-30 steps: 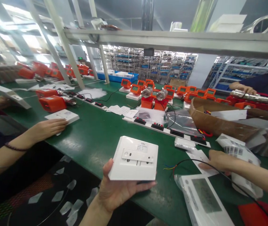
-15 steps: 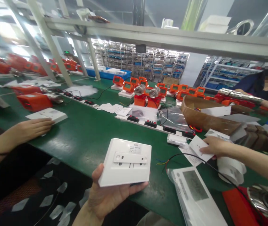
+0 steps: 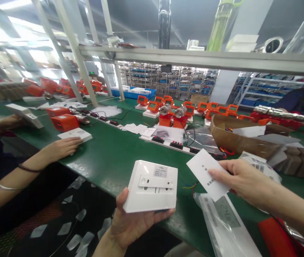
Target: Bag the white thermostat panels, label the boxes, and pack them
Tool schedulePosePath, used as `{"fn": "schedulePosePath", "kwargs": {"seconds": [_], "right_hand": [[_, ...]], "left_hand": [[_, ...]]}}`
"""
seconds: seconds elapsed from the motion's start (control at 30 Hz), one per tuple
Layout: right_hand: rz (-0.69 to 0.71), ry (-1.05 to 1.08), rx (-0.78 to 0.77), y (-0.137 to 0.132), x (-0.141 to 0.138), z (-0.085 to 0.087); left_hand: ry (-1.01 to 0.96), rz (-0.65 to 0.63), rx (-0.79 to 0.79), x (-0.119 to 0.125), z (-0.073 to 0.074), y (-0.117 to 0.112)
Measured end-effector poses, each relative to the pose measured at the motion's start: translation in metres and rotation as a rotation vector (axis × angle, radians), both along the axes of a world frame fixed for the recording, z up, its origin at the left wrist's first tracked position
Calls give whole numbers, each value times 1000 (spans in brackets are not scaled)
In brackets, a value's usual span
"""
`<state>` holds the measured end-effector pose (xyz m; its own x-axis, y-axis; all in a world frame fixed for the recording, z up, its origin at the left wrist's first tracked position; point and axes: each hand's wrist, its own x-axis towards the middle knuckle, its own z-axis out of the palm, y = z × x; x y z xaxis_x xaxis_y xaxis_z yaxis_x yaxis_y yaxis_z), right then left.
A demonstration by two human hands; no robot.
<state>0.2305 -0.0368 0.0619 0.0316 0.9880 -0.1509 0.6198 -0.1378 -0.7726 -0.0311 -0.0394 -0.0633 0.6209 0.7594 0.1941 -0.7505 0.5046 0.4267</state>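
My left hand (image 3: pixel 133 223) holds a square white plastic panel (image 3: pixel 152 187) from beneath, thumb on its left edge, back side up with a small label near the top. My right hand (image 3: pixel 244 182) pinches a white paper slip (image 3: pixel 206 173) with printed text, lifted just to the right of the panel. Below the slip lies a white device with a grey screen (image 3: pixel 225 223) in a clear bag on the green table (image 3: pixel 109 153).
A co-worker's hand (image 3: pixel 61 148) at left rests on another white panel (image 3: pixel 75 134). Orange meters (image 3: pixel 63 122) and several more stand across the table. A brown cardboard box (image 3: pixel 237 141) sits at right, with black-and-white connector strips (image 3: pixel 175 144) in the middle.
My right hand picked the paper slip up off the table and brought it left toward the panel. The panel in my left hand stayed almost still.
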Motion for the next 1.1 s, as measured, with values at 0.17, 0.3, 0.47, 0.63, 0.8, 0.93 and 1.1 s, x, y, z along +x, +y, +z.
{"fn": "schedulePosePath", "kwargs": {"seconds": [0.17, 0.3, 0.47, 0.63, 0.8, 0.93, 1.1], "right_hand": [[123, 103, -160, -9, -19, -11], [165, 79, -159, -15, -29, -15], [135, 36, -161, -17, -36, -18], [141, 81, -163, -19, -34, -48], [150, 389, -237, -23, -34, -69], [142, 584, -261, -27, -38, -63], [181, 620, -289, -24, -45, -62]], "left_hand": [[2, -11, 3, -3, 8, -8], [11, 5, 40, -3, 13, -12], [235, 158, 107, -2, 12, -17], [1008, 498, 411, 11, 18, -26], [1573, 785, 709, 28, 24, -34], [1643, 812, 794, 29, 20, -34], [1575, 770, 735, 25, 15, -27]]}}
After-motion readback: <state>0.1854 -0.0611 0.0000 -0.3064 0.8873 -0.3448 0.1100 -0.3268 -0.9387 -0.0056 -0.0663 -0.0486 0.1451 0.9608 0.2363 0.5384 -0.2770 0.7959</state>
